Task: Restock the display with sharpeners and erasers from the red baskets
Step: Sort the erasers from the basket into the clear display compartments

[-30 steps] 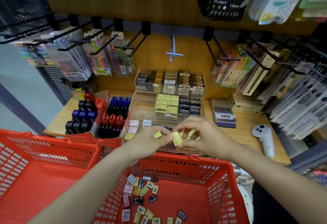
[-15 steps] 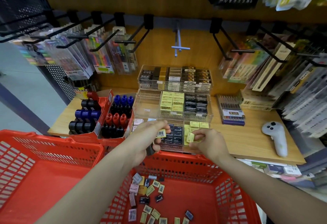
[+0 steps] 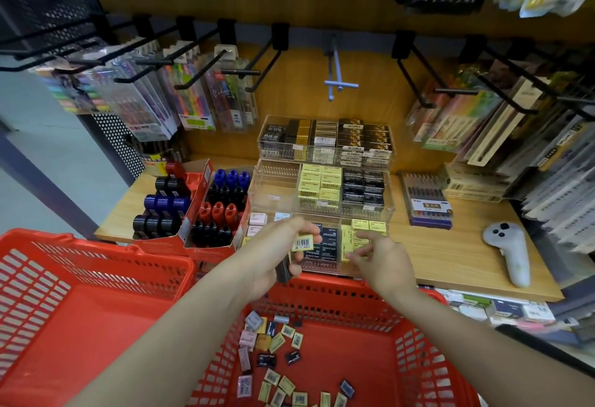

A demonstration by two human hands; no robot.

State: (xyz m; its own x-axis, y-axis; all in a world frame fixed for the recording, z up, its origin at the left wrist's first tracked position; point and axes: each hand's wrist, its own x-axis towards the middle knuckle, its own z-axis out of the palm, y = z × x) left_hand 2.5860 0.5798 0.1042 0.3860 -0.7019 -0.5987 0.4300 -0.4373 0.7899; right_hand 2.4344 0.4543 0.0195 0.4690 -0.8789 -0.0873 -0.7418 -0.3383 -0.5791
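Pinching a yellow eraser (image 3: 302, 242) in my left hand (image 3: 277, 255) | right hand (image 3: 380, 258) loose, empty | display tray (image 3: 322, 270) part-filled | many erasers left in red basket (image 3: 418, 358)

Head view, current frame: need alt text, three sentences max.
A person's left hand pinches a yellow eraser over the front tier of a clear acrylic display on a wooden shelf, while the right hand hovers open over the yellow stack. A red basket below holds loose erasers; another sits to the left.
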